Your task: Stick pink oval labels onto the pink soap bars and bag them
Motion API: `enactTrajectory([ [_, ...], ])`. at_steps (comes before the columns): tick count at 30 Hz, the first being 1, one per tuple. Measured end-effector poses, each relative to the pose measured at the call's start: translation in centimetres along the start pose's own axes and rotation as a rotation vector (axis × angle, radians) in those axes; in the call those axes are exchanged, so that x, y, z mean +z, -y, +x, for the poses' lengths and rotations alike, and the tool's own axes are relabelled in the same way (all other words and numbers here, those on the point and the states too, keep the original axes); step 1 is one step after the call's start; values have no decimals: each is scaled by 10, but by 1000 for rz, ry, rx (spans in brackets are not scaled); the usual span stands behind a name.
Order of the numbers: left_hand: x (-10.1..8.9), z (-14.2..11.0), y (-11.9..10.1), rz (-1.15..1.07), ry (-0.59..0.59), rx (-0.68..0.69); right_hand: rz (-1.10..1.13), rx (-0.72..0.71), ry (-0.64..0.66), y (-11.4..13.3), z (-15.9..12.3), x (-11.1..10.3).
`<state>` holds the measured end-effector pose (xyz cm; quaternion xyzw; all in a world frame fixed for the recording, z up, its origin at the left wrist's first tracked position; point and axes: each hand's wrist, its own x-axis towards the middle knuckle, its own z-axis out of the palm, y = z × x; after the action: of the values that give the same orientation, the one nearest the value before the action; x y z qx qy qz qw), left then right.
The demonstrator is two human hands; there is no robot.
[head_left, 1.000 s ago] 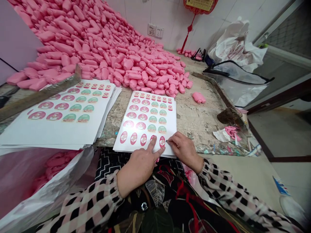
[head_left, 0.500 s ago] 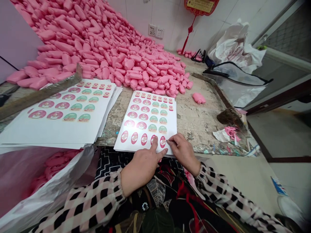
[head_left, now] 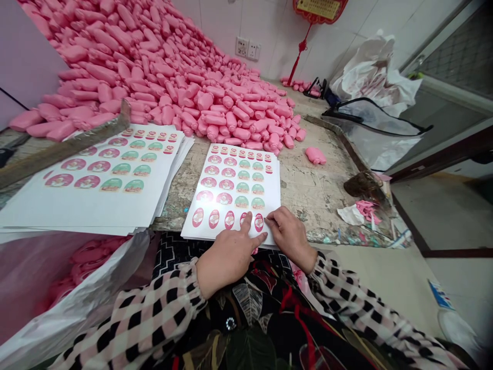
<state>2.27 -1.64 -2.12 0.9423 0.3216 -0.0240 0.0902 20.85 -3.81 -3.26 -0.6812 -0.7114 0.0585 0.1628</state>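
A white sticker sheet with pink and green oval labels lies at the table's near edge. My left hand rests on its bottom edge, index finger and thumb stretched out on either side of a pink oval label. My right hand sits just right of that label, fingers curled and pinched at its edge. A huge heap of pink plastic bottles fills the back left of the table. One loose pink bottle lies apart on the right.
A stack of more sticker sheets lies to the left under a long bar. A clear bag with pink bottles hangs at lower left. White plastic bags and scraps crowd the right table edge.
Both hands stay at the sheet's bottom edge. My left index finger has shifted slightly, and the view has moved a little.
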Motion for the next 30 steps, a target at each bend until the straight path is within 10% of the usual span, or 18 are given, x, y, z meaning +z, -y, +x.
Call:
enactTrajectory([
  [5, -2, 1, -1, 1, 11, -1, -208, -101, -12, 1, -2, -5],
  [30, -7, 3, 4, -41, 95, 16, 166, 132, 35, 2, -12, -3],
])
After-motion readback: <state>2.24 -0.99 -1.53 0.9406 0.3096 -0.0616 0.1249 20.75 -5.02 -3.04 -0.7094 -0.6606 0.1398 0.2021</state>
